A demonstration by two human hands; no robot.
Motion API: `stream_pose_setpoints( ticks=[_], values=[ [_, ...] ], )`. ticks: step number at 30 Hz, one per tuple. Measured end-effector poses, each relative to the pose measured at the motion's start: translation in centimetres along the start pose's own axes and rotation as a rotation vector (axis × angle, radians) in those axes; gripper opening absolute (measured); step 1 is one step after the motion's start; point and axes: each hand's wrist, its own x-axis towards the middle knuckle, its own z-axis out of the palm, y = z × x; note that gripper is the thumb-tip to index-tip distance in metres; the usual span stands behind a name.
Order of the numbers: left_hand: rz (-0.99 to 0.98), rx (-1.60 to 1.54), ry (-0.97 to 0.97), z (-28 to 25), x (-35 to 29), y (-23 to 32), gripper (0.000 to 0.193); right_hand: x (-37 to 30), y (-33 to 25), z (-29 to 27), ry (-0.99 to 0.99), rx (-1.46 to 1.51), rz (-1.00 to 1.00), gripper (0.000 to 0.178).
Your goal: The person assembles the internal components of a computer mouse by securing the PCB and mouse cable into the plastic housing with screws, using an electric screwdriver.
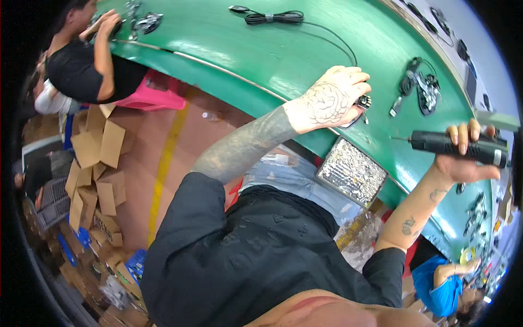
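My left hand (pixel 329 101) bends over the near edge of the green table, its fingers closed on a corded computer mouse (pixel 364 102) with bare inner parts showing. Most of the mouse is hidden under the palm. Its black cable (pixel 274 18) runs away across the table to a tied bundle with a plug. In my right hand (pixel 467 150) is a black electric screwdriver (pixel 455 146), held level above the table with its thin bit pointing left, apart from the mouse. Between my arms, at the table edge, a dark tray (pixel 353 173) holds many tiny screws.
On the green table (pixel 218 43), another opened mouse (pixel 429 92) lies with its coiled cable, right of my left hand. A co-worker (pixel 81 60) sits at the far left by a pink stool (pixel 155 92). Cardboard boxes (pixel 98 141) stand on the floor. Another person (pixel 441 283) sits at lower right.
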Motion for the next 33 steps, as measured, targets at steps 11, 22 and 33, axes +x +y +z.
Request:
stream_pose_setpoints(
  ticks=[11,22,33],
  values=[
    [-0.294,-0.163,-0.073,-1.0,0.1,-0.2,0.026,5.0,7.2,6.2,-0.089,-0.399,-0.16,0.087],
    [-0.231,-0.009,-0.073,-0.2,-0.3,-0.4,0.021,6.0,9.7,5.4,-0.178,-0.417,-0.216,0.087],
    [-0.203,-0.007,-0.07,0.3,0.0,0.0,0.024,5.0,9.7,5.7,-0.151,-0.518,-0.207,0.088]
  ],
)
